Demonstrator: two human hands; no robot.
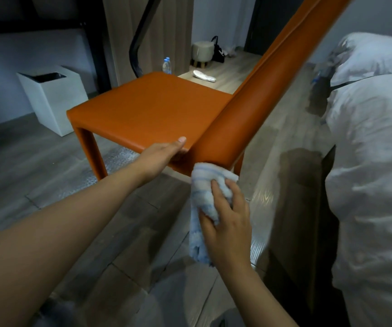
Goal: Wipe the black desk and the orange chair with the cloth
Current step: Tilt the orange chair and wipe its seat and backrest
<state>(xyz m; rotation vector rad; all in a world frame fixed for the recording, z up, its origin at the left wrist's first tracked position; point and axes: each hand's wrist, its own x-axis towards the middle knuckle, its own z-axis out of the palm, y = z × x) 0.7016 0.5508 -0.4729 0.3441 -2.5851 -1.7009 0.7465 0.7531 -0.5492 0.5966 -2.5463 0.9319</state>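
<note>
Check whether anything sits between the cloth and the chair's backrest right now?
Nothing visible does. The right hand holds the cloth right at the lower end of the orange chair backrest, while the left hand grips the seat edge beside it.

Orange chair (pixel 147 109) stands on the floor, blue-white cloth (pixel 202 185) bunched against its backrest's lower end

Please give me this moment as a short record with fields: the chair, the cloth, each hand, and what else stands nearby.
chair: orange chair, seat bare, backrest slanting up to the right
cloth: blue and white cloth, bunched, its top pressed against the lower end of the backrest
right hand: right hand grips the cloth
left hand: left hand holds the near edge of the seat, thumb on top
floor: white bin, water bottle, small stool
right side: white bedding
</note>
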